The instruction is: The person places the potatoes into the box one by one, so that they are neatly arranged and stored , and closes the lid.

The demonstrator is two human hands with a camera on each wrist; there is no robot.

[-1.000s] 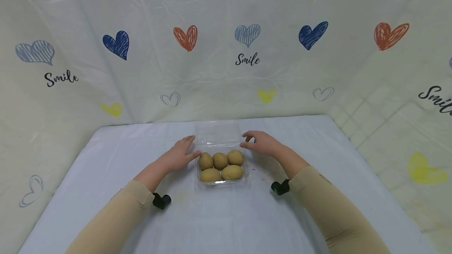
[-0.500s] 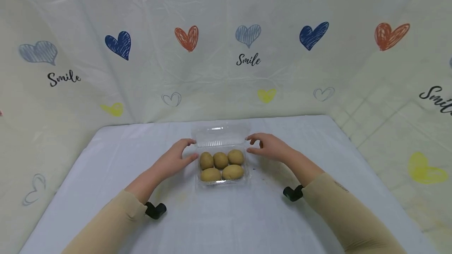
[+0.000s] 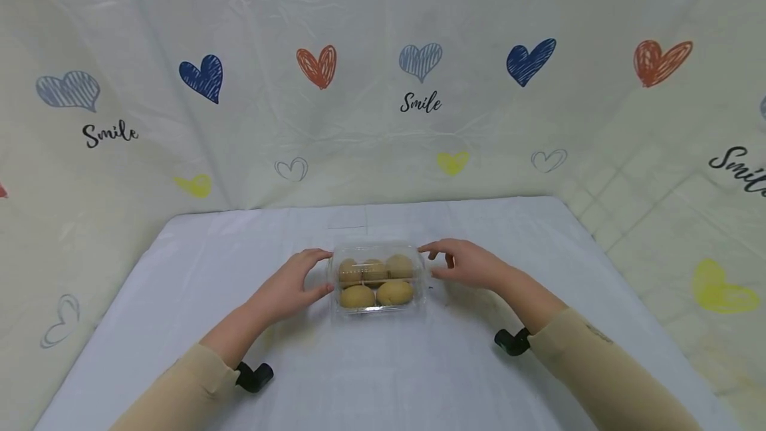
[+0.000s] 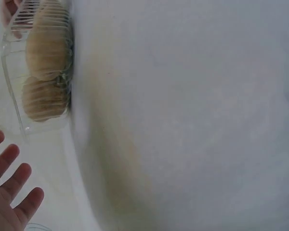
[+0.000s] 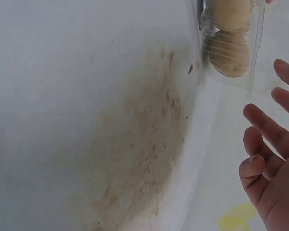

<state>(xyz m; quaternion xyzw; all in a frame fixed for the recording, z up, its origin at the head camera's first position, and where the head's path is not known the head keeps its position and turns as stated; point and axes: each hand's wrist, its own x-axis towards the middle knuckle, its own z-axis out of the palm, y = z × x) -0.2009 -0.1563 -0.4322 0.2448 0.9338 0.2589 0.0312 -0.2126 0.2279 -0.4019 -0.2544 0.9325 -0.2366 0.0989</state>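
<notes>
A clear plastic clamshell box (image 3: 378, 311) stands on the table with several potatoes (image 3: 395, 292) in two rows inside. Its hinged lid (image 3: 372, 251) lies folded over the potatoes; whether its rim is pressed fully home I cannot tell. My left hand (image 3: 290, 285) is at the box's left side, fingers spread, index fingertip at the lid's edge. On the right side, my right hand (image 3: 469, 263) has its index fingertip at the lid's far right corner. In the right wrist view, the right hand's (image 5: 279, 163) fingers are loosely bent, apart from the box.
White cloth covers the table (image 3: 383, 371). Brownish dirt marks (image 5: 149, 144) and crumbs lie on it beside the box on the right. Behind the table hangs a pale backdrop (image 3: 365, 12) printed with hearts and lettering.
The lid has swung from upright at the back down over the potatoes. Both hands have come toward me with it, keeping to its left and right sides.
</notes>
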